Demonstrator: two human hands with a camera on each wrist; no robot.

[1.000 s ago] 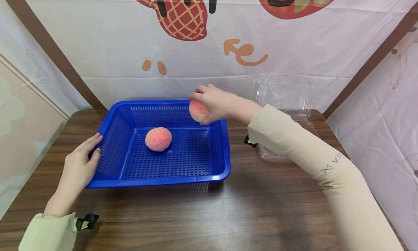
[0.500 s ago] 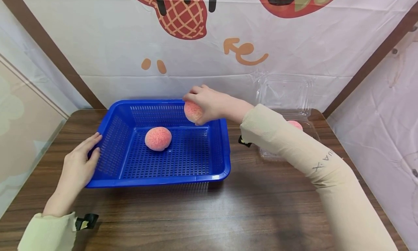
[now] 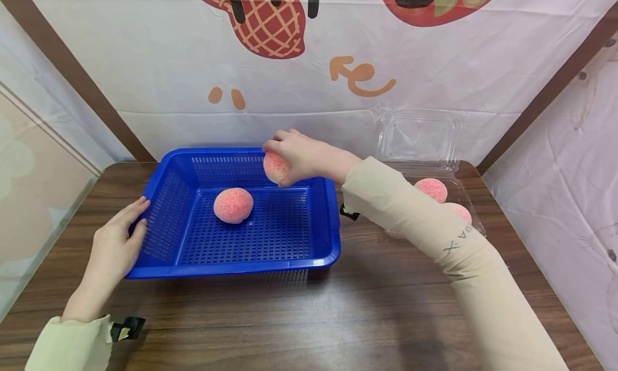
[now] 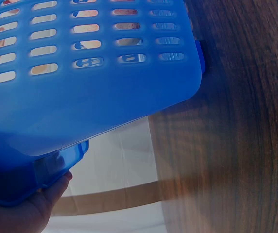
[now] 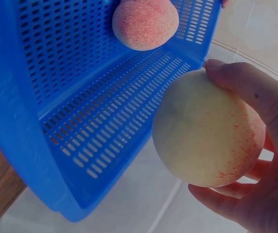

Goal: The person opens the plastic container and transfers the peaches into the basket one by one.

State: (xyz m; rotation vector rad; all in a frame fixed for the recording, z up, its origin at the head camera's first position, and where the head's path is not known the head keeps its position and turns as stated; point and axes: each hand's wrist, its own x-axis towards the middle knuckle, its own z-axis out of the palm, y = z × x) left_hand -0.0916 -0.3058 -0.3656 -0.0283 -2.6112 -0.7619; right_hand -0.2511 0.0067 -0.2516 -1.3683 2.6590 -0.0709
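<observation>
Trainee: A printed cloth backdrop (image 3: pixel 289 105) stood behind a wood-grain table (image 3: pixel 289 328). What was set on the surface?

Instructor: A blue basket (image 3: pixel 232 266) occupied the left, with a clear container (image 3: pixel 419 140) to its right. The basket's position presumably kept it within reach of both hands. The container's lid stood raised, probably to leave its contents accessible. The right sleeve (image 3: pixel 401 202) covered part of the container.

Trainee: State the condition of each hand.

Instructor: The left hand (image 3: pixel 115 245) rested at the basket's left rim, fingers extended and touching it, with no tight grasp visible. This contact likely steadied the basket. The right hand (image 3: pixel 304 154) was curved partway round a held peach (image 3: pixel 276 167), thumb on one side and fingers on the other, apparently to support a round body from opposing sides.

Trainee: Where did the held peach lie relative to the right hand?

Instructor: At the fingertip end, to the left of the palm in the head view. It was above the rear of the basket, apart from the basket's floor. A second peach (image 3: pixel 234 205) rested on that floor, lower and to the left of the hand. A third peach (image 3: pixel 432 190) and a fourth peach (image 3: pixel 459 212), partly hidden by the sleeve, lay in the container, well to the right.
</observation>
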